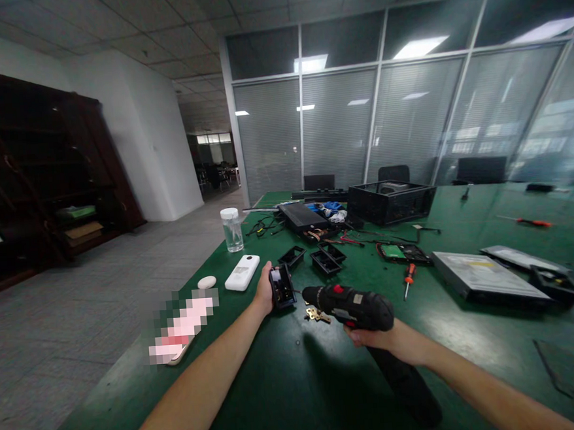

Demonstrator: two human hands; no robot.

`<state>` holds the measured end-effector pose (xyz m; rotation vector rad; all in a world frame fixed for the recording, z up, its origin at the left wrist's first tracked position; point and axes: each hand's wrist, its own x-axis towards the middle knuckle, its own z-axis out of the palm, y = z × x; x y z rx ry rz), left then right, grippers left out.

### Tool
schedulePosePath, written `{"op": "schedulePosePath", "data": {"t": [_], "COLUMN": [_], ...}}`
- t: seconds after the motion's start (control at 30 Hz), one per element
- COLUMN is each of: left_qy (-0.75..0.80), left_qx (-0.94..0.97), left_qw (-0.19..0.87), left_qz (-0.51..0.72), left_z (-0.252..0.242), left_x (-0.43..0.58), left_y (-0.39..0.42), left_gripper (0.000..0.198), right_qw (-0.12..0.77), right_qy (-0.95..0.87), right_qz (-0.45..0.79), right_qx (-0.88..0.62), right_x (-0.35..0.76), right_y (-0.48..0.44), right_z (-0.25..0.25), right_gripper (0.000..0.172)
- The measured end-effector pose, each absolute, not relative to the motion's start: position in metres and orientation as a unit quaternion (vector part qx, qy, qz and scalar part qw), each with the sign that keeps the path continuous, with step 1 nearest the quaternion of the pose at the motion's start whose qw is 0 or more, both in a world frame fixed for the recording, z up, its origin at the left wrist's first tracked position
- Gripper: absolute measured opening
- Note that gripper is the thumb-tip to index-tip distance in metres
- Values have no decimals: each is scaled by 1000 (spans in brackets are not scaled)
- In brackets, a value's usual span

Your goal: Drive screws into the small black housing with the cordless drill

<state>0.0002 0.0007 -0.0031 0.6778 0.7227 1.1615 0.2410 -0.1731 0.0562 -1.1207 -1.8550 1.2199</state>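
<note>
My right hand [381,339] is closed round the grip of a black cordless drill [352,305] with red details. Its chuck and thin bit point left, toward a black rectangular plastic frame [283,287]. That frame stands tilted in my left hand [264,290], whose fingers wrap its left side. Whether the bit touches the frame, I cannot tell. Small brass-coloured metal pieces [317,315] lie on the table just below the drill's chuck. Behind them are similar black frames [326,262], one more [292,256] lying close to my left hand.
On the green table [260,400], a phone [184,333], a white power bank [242,273] and a clear jar [232,230] stand left. An orange screwdriver [409,280], metal drives [488,279] and a circuit board [392,252] lie right. A black computer case [391,202] stands at the back.
</note>
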Motion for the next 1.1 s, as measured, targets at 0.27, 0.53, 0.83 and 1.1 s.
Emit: {"op": "schedulePosePath", "data": {"t": [0.27, 0.53, 0.83, 1.1], "left_qy": [323, 327, 320, 319], "left_qx": [307, 293, 290, 310], "left_qw": [724, 731, 734, 726], "left_qz": [527, 522, 524, 524], "left_z": [0, -1, -3, -5], "left_x": [1, 0, -1, 0], "left_y": [-1, 0, 1, 2], "left_gripper": [44, 44, 44, 45], "right_qw": [328, 309, 330, 319], "right_qy": [-697, -711, -703, -700], "right_qz": [484, 461, 468, 479], "right_qx": [-416, -431, -422, -423], "right_x": [244, 242, 240, 244], "right_y": [-168, -172, -173, -167], "right_z": [48, 54, 54, 47], "right_gripper": [25, 37, 38, 29]}}
